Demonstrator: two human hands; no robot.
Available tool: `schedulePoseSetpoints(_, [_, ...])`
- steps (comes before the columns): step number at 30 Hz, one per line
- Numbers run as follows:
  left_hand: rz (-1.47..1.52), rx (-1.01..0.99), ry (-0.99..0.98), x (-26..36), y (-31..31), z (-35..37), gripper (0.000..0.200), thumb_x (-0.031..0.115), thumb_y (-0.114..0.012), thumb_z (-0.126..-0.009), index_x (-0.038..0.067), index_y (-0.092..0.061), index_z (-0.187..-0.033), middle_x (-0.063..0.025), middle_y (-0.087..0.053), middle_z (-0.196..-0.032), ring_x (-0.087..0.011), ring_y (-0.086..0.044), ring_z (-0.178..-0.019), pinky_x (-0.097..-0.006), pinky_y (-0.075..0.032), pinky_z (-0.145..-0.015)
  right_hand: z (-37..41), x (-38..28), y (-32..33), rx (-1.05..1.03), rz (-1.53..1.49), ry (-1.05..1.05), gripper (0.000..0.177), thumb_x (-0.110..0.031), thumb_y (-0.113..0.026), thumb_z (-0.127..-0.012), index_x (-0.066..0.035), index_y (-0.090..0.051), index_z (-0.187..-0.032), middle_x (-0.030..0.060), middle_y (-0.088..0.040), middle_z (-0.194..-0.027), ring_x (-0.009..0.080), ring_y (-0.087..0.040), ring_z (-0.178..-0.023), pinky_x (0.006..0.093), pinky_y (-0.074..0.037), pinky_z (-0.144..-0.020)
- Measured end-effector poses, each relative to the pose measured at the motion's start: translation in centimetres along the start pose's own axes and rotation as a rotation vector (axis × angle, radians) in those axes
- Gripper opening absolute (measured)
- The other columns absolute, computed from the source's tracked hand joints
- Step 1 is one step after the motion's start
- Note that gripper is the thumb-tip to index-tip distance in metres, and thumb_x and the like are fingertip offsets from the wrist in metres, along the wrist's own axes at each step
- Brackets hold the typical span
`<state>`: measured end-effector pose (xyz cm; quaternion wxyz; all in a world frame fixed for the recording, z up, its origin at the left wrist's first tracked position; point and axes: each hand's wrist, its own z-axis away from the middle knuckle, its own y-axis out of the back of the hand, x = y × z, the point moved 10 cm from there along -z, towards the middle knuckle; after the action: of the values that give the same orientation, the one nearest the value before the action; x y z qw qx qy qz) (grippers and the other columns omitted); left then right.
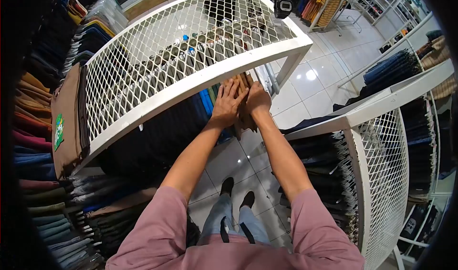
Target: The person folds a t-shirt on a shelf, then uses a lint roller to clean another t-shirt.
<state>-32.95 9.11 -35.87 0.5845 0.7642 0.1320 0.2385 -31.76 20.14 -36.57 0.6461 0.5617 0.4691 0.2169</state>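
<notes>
Brown hanging garments (245,121) are bunched beneath the front edge of the white mesh-topped rack (205,81), near its right end. My left hand (228,103) lies on them with fingers spread and stretched out. Close beside it, my right hand (258,99) is closed around the edge of the brown garments; its fingertips are hidden. Just left of my left hand hang blue and green garments (206,102). Hangers and the tops of more clothes show through the mesh.
A folded brown garment (69,112) with a green tag lies on the rack's left end. A black digital watch (283,6) sits at its far right corner. Another white mesh rack (355,151) stands at right, over dark clothes. Hanging clothes (36,132) line the left side.
</notes>
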Motion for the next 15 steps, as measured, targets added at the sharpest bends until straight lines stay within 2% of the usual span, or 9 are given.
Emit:
schedulePoseSetpoints(7, [-0.028, 0.053, -0.043, -0.1, 0.0, 0.0, 0.091, 0.022, -0.082, -0.071, 0.026, -0.041, -0.153, -0.0186, -0.028, -0.16, -0.0374, -0.016, -0.153, -0.0575, -0.019, -0.121, 2.3, 0.0, 1.0, -0.004, 0.059, -0.051, 0.03, -0.01, -0.066, -0.086, 0.003, -0.053, -0.109, 0.0229, -0.068, -0.104, 0.04, -0.072, -0.087, 0.0434, -0.06, -0.075])
schedulePoseSetpoints(10, [-0.051, 0.002, -0.032, -0.1, 0.2, 0.0, 0.093, 0.024, -0.083, -0.071, 0.026, -0.04, -0.153, -0.018, -0.025, -0.162, -0.0371, -0.015, -0.153, -0.057, -0.018, -0.122, 4.1, 0.3, 1.9, 0.088, -0.062, -0.028, 0.029, -0.007, -0.066, -0.084, 0.003, -0.054, -0.108, 0.0241, -0.068, -0.103, 0.0425, -0.071, -0.086, 0.0456, -0.059, -0.075])
schedulePoseSetpoints(12, [-0.047, -0.067, -0.021, -0.1, 0.0, 0.2, 0.091, 0.024, -0.082, -0.075, 0.027, -0.038, -0.154, -0.0171, -0.023, -0.163, -0.0378, -0.015, -0.153, -0.0572, -0.02, -0.121, 5.1, 0.9, 2.0, 0.127, -0.115, -0.035, 0.028, -0.006, -0.065, -0.083, 0.003, -0.054, -0.107, 0.0247, -0.067, -0.102, 0.0446, -0.07, -0.085, 0.0483, -0.058, -0.073])
schedulePoseSetpoints(13, [-0.045, -0.064, -0.026, 0.1, 0.1, 0.2, 0.091, 0.024, -0.082, -0.075, 0.027, -0.038, -0.154, -0.0171, -0.023, -0.163, -0.0378, -0.015, -0.153, -0.0572, -0.02, -0.121, 5.4, 1.7, 1.6, 0.095, -0.136, -0.09, 0.027, -0.006, -0.064, -0.085, 0.004, -0.053, -0.108, 0.0262, -0.066, -0.1, 0.0469, -0.069, -0.086, 0.0514, -0.057, -0.075])
schedulePoseSetpoints(15, [-0.066, -0.107, -0.007, 0.1, 0.0, 0.2, 0.094, 0.025, -0.083, -0.074, 0.026, -0.037, -0.155, -0.0173, -0.022, -0.163, -0.0375, -0.014, -0.154, -0.0567, -0.02, -0.122, 6.8, 2.3, 1.5, 0.069, -0.11, -0.098, 0.028, -0.006, -0.063, -0.085, 0.002, -0.052, -0.11, 0.0248, -0.066, -0.101, 0.0465, -0.069, -0.086, 0.0518, -0.058, -0.075])
